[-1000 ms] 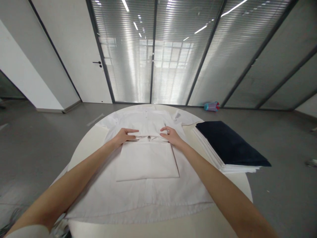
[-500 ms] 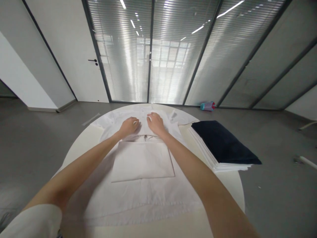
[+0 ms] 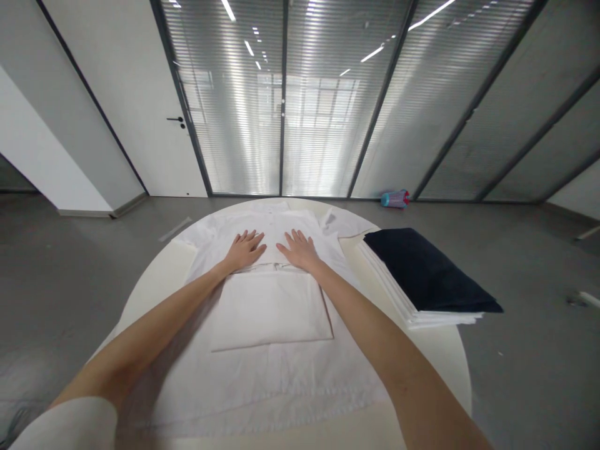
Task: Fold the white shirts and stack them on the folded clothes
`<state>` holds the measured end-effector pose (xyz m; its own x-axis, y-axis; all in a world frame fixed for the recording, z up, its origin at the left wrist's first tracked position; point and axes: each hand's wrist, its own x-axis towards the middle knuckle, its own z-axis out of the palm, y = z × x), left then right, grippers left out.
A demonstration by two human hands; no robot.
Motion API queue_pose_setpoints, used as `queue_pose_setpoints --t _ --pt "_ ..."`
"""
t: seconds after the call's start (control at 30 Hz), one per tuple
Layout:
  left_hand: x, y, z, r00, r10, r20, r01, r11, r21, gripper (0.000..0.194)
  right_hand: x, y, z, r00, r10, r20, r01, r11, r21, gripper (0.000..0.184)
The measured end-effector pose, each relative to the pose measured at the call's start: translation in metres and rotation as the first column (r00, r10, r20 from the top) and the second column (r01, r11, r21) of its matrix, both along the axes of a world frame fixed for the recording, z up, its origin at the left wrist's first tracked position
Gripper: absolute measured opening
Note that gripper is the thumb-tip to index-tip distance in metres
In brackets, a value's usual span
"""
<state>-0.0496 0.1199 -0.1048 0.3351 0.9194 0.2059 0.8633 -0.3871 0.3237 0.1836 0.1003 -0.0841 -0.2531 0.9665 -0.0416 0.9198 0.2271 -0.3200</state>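
Observation:
A white shirt [image 3: 262, 372] lies spread on the round table, its collar end far from me and its hem near me. On its middle rests a flat white rectangular board or folded sheet [image 3: 272, 309]; I cannot tell which. Just beyond that rectangle's far edge, my left hand [image 3: 244, 250] lies palm down on the shirt, fingers spread. To its right my right hand [image 3: 299, 250] is likewise flat on the cloth with fingers apart. Neither hand grips anything.
A stack of folded white cloths [image 3: 394, 294] with a dark navy folded cloth [image 3: 424, 270] on top sits on the right of the white table [image 3: 145, 294]. A blue and pink object [image 3: 394, 199] is on the floor by the glass wall. A door [image 3: 140, 106] stands at the left.
My hands have moved slightly towards me, and their curled fingers have spread out flat on the shirt. The cloth by the rectangle's far edge looks less gathered.

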Motion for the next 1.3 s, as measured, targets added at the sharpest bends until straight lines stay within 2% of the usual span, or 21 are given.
queue_pose_setpoints --t 0.1,0.2,0.27,0.37,0.47,0.57,0.67,0.8,0.9,1.0,1.07,1.13,1.2,1.3 --pt "-0.021 -0.006 0.014 0.976 0.007 0.22 0.009 0.997 -0.075 0.059 0.016 -0.009 0.006 0.993 0.093 -0.079 -0.087 0.993 0.078 0.061" --pt "-0.05 -0.035 0.034 0.945 -0.017 0.327 0.011 1.0 0.021 0.058 0.037 -0.033 0.016 0.961 0.23 -0.155 -0.183 0.946 0.266 0.046" --pt "-0.068 -0.065 0.045 0.946 -0.169 0.275 0.146 0.984 0.103 0.048 0.049 -0.059 0.024 0.919 0.37 -0.136 -0.31 0.891 0.331 0.035" --pt "-0.09 -0.107 0.054 0.907 -0.414 0.077 0.406 0.908 0.101 0.037 0.064 -0.106 0.034 0.846 0.532 0.03 -0.51 0.794 0.331 0.038" --pt "-0.103 -0.136 0.056 0.866 -0.493 -0.079 0.498 0.864 0.076 0.048 0.077 -0.146 0.041 0.805 0.56 0.194 -0.591 0.733 0.338 0.033" --pt "-0.104 -0.159 0.06 0.829 -0.538 -0.151 0.549 0.834 0.044 0.063 0.086 -0.173 0.045 0.771 0.59 0.24 -0.637 0.705 0.311 0.036" --pt "-0.093 -0.184 0.066 0.798 -0.583 -0.152 0.59 0.808 -0.001 0.072 0.089 -0.192 0.047 0.771 0.602 0.206 -0.636 0.716 0.288 0.039" --pt "-0.072 -0.207 0.062 0.795 -0.578 -0.187 0.59 0.807 0.016 0.065 0.084 -0.203 0.041 0.775 0.564 0.285 -0.632 0.7 0.334 0.035" --pt "-0.063 -0.209 0.047 0.79 -0.554 -0.264 0.599 0.788 0.141 0.051 0.079 -0.205 0.034 0.757 0.546 0.36 -0.652 0.663 0.367 0.024" --pt "-0.063 -0.207 0.035 0.78 -0.536 -0.322 0.623 0.706 0.336 0.032 0.074 -0.204 0.03 0.749 0.548 0.371 -0.662 0.627 0.41 0.023" --pt "-0.064 -0.207 0.033 0.781 -0.524 -0.34 0.624 0.648 0.437 0.025 0.073 -0.204 0.032 0.759 0.549 0.348 -0.65 0.614 0.448 0.026" --pt "-0.063 -0.207 0.037 0.805 -0.492 -0.331 0.592 0.626 0.508 0.023 0.075 -0.201 0.035 0.786 0.541 0.299 -0.612 0.614 0.498 0.028" --pt "-0.061 -0.204 0.046 0.856 -0.441 -0.27 0.512 0.652 0.559 0.021 0.078 -0.194 0.039 0.843 0.501 0.195 -0.513 0.643 0.569 0.028" --pt "-0.054 -0.192 0.063 0.943 -0.323 -0.079 0.313 0.781 0.541 0.019 0.084 -0.175 0.041 0.91 0.414 -0.009 -0.334 0.748 0.573 0.034"
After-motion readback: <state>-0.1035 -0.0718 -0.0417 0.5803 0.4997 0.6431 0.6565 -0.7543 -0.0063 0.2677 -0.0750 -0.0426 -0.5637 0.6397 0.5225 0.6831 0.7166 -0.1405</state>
